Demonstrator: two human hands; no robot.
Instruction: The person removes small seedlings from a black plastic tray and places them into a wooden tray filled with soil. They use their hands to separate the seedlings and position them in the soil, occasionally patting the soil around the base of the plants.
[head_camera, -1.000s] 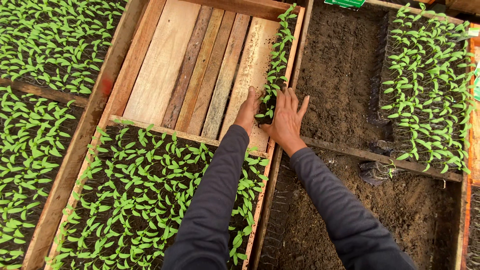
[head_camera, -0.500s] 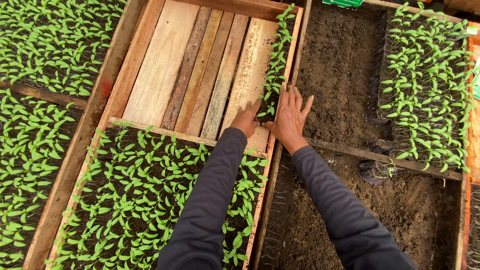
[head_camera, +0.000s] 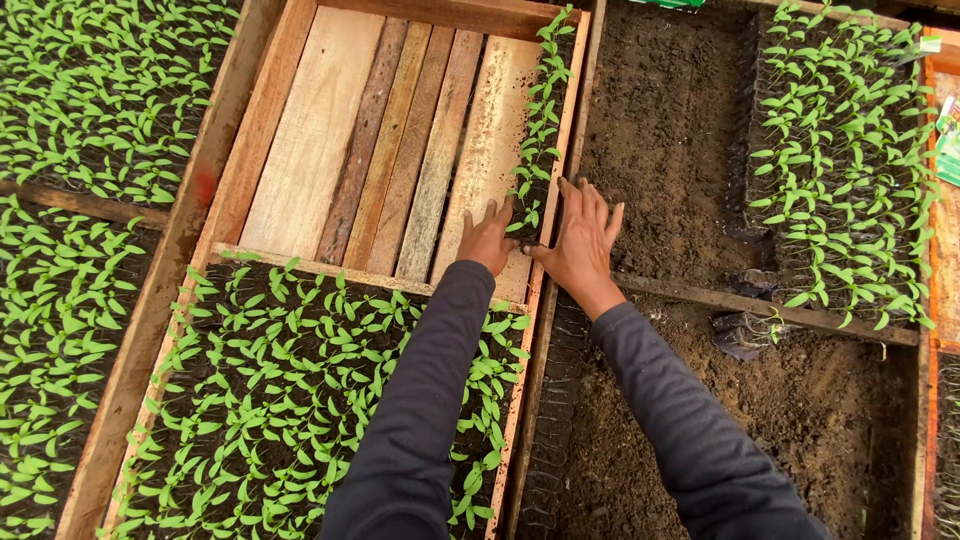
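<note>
In the wooden crate (head_camera: 300, 180), only one row of seedlings (head_camera: 540, 130) stands along its right wall, most slats bare, while the left hand (head_camera: 487, 240) and the right hand (head_camera: 580, 240), fingers spread flat, press that row's near end between them.

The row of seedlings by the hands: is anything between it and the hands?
No. The left hand and right hand flank the near end of the row of seedlings, nothing visible between.
</note>
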